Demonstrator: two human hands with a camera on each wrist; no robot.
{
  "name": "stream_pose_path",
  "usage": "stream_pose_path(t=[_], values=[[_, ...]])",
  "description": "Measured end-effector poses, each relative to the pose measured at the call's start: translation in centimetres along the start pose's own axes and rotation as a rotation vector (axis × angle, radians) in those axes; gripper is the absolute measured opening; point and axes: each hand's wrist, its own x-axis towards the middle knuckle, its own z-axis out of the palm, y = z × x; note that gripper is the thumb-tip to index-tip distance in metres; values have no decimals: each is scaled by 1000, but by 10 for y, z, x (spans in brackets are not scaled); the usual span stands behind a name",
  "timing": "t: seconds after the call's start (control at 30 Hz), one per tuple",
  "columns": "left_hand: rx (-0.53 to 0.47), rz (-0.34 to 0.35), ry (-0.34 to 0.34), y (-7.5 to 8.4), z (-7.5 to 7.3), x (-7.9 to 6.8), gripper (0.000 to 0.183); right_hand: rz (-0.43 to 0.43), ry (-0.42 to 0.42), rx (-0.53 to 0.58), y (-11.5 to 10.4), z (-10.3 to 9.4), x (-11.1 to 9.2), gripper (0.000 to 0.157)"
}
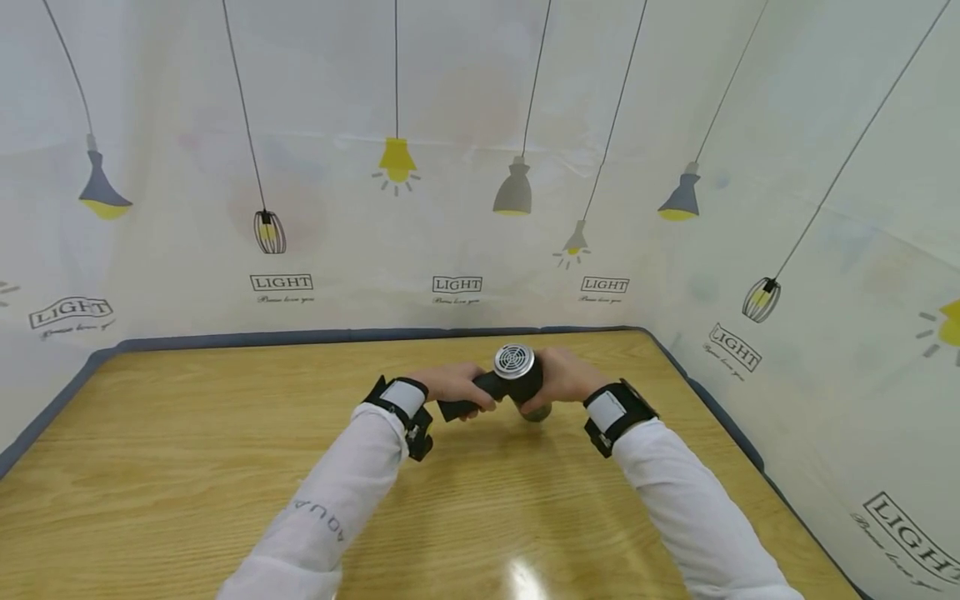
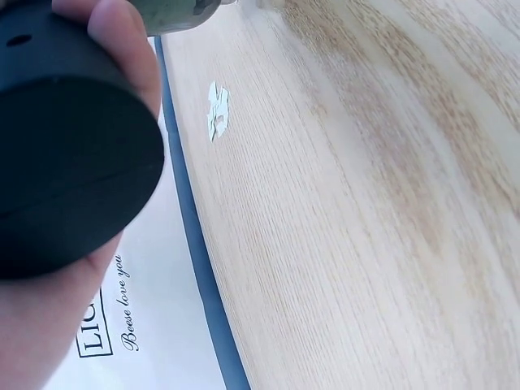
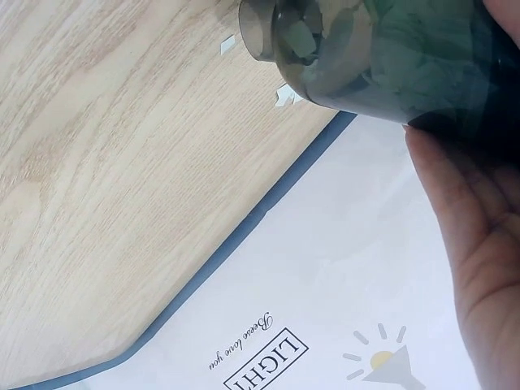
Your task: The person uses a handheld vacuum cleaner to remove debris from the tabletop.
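Note:
Both hands hold a black handheld vacuum cleaner [image 1: 514, 362] above the far part of the wooden table, its round silver vent facing up toward the head camera. My left hand [image 1: 452, 385] is wrapped around the black handle [image 2: 77, 179], whose blunt end fills the left side of the left wrist view. On the other side, my right hand [image 1: 567, 375] grips the body. The smoky see-through dust cup [image 3: 366, 61] has pale scraps inside and a short nozzle [image 3: 257, 28] pointing down to the table. Small white paper scraps [image 3: 287, 96] lie beneath it.
The wooden table [image 1: 225, 417] has a dark blue edging [image 1: 360, 335] along its back and sides. Behind it hangs a pale cloth [image 1: 337, 100] printed with lamps and the word LIGHT. More paper bits [image 2: 218, 112] lie near the back edge.

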Motion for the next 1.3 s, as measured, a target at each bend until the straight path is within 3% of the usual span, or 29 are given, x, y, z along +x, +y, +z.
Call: stream_pose_path(t=[0.33, 1.3], values=[[-15, 11, -3, -2, 0, 3, 25, -15, 22, -5, 1, 0, 0, 66], [-2, 20, 65, -4, 2, 6, 19, -43, 59, 16, 10, 3, 8, 63]])
